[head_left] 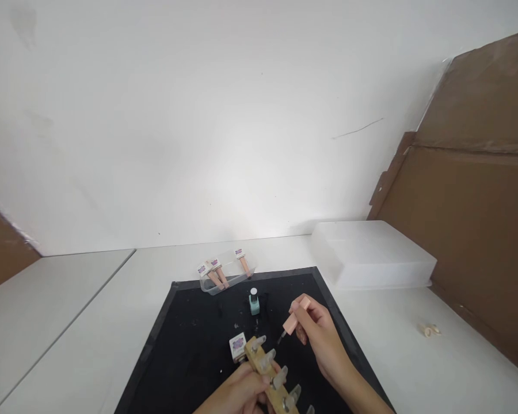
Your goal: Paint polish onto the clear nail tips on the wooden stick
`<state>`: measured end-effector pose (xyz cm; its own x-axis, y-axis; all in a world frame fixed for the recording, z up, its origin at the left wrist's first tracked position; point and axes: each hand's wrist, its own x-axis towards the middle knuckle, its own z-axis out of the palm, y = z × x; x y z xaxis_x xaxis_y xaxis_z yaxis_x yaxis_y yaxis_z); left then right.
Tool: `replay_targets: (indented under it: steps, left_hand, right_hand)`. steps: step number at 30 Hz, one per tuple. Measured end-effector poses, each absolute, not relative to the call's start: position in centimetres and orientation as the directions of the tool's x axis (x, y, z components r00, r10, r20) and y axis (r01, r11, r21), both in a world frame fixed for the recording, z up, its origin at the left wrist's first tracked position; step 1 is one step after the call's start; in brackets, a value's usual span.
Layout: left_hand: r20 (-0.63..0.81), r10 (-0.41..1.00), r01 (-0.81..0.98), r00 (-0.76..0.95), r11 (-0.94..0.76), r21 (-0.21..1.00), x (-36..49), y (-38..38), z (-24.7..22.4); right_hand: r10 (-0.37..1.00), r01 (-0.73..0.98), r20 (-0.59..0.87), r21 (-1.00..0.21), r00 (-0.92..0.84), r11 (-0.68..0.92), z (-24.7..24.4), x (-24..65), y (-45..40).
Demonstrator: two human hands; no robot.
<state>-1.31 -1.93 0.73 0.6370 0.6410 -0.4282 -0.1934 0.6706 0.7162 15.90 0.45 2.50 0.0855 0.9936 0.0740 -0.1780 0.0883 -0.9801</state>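
Note:
My left hand is closed around a wooden strip that carries several clear false nail tips on small mounts. The strip slants from the lower right up toward the middle. My right hand pinches the pink handle of a nail polish brush. The dark brush end points down and left, close to the upper nail tips and apart from them as far as I can see. Left of the strip's upper end is a square white bottle with a purple flower print. A mint green polish bottle stands farther back.
A black mat with a dark border lies on the white table. At its back edge a clear tray holds 3 pink-handled bottles. A white plastic box is at the back right, near a cardboard wall.

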Motion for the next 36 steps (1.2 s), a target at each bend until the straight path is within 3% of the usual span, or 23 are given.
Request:
replay_targets:
  steps: [11,20,36]
  left_hand:
    - [-0.437,0.584,-0.226,0.685,0.739,0.634,-1.9,-1.1,0.4]
    - [-0.462,0.548,-0.207,0.697,0.771,0.603,-2.3,-1.0,-0.2]
    - [-0.457,0.583,-0.232,0.672,0.751,0.618,-2.5,-1.5,0.3]
  right_hand:
    - [0.934,-0.168,0.317,-0.942,-0.163,0.290,3.6,16.1,-0.4]
    - [0.946,-0.104,0.299,-0.952,-0.123,0.287,3.6,16.0,-0.3]
    - [0.959,-0.198,0.281,-0.938,0.043,0.284,2.5,16.2,0.1]
